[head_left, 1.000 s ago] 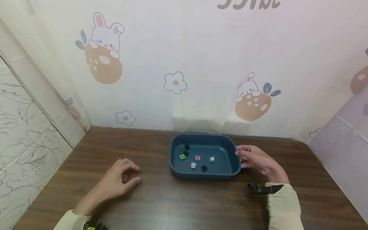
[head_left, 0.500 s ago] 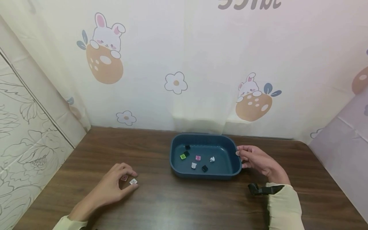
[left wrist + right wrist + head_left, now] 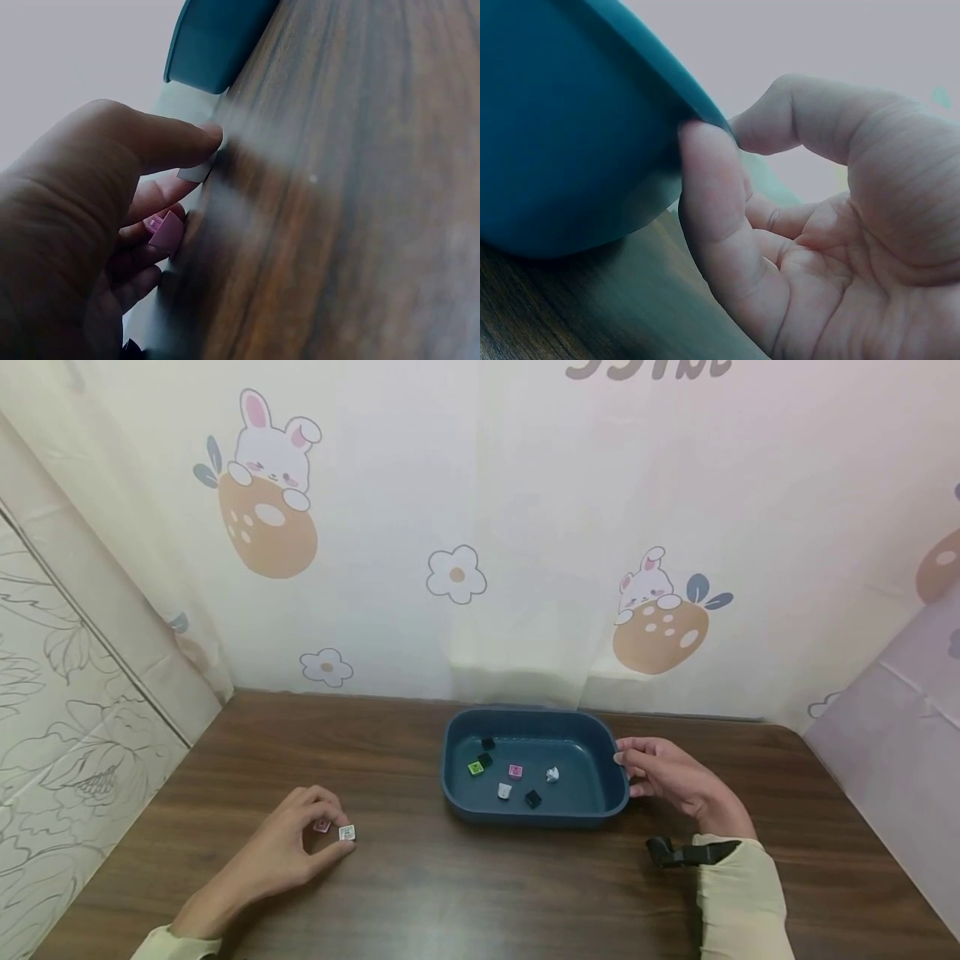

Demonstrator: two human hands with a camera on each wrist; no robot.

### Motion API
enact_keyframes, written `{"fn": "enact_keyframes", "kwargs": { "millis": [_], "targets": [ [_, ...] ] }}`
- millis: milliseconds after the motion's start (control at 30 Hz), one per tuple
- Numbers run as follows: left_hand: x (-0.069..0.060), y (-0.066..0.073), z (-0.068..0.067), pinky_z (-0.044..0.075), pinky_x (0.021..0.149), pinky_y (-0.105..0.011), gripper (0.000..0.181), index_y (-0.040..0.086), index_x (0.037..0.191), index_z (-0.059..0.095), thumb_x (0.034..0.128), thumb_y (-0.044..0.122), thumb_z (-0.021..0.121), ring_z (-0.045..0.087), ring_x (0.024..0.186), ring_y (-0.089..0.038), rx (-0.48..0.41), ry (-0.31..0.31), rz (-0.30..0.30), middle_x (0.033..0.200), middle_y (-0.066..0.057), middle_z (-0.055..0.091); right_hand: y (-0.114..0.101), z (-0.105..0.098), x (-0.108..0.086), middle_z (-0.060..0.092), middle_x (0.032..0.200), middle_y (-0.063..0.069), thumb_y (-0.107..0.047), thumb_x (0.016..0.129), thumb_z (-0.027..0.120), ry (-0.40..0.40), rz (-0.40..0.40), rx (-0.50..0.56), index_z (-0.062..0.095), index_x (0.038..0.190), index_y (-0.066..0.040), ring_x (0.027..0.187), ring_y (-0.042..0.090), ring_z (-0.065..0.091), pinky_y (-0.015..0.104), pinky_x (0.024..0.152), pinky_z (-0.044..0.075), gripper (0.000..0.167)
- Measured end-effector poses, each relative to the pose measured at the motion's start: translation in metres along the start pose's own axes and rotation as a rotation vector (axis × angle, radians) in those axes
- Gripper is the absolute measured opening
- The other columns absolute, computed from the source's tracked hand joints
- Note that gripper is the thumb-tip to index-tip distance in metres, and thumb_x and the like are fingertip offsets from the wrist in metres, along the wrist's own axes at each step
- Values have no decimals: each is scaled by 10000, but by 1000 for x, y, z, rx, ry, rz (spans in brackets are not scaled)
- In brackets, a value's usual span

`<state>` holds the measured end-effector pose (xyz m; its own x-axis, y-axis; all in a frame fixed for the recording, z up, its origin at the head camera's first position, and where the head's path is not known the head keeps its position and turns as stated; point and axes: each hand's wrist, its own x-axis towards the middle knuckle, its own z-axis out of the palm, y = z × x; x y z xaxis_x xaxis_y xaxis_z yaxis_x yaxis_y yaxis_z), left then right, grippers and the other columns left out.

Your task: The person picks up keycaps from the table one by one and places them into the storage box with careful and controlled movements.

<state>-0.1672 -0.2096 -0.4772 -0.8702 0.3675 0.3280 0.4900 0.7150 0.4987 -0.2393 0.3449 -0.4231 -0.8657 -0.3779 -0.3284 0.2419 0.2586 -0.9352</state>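
Note:
My left hand (image 3: 281, 847) is low over the left of the table, a small white keycap (image 3: 347, 833) between thumb and index fingertip. Thumb and fingertip touch its sides. A pink keycap (image 3: 167, 232) shows beside the other curled fingers, its hollow underside partly visible in the left wrist view; whether those fingers hold it I cannot make out. My right hand (image 3: 678, 781) pinches the right-end rim of a dark blue tray (image 3: 536, 817), thumb and index finger meeting at the edge in the right wrist view. Inside lie several loose keycaps, black, white, a green one (image 3: 476, 768) and a pink one.
The brown wooden table (image 3: 465, 893) runs back to a wall covered by a printed curtain (image 3: 375, 510). Another patterned cloth (image 3: 67, 760) hangs along the left side. A black strap (image 3: 690, 853) circles the right wrist.
The left hand's thumb and index finger have drawn together around the white keycap, which was hidden one second ago. The right hand and the tray have stayed where they were.

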Motion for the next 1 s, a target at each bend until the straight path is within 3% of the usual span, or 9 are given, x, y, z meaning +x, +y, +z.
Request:
{"fn": "enact_keyframes", "kwargs": {
  "millis": [467, 1000],
  "targets": [
    [5, 0, 0, 480, 798, -254, 256, 394, 910, 704, 818, 280, 914, 503, 965, 3, 22, -26, -64, 1031, 224, 622, 0, 1, 1, 674, 871, -66, -159, 1087, 540, 22, 17, -15, 586, 1248, -3, 767, 57, 675, 236, 755, 636, 229],
    [7, 1, 0, 497, 824, -280, 190, 383, 924, 727, 849, 326, 892, 521, 988, -13, 33, -43, -88, 1020, 225, 624, -3, 3, 1, 714, 901, -53, -159, 1084, 547, 25, 16, -7, 588, 1256, 14, 790, 68, 701, 243, 766, 639, 247]
  ]
}}
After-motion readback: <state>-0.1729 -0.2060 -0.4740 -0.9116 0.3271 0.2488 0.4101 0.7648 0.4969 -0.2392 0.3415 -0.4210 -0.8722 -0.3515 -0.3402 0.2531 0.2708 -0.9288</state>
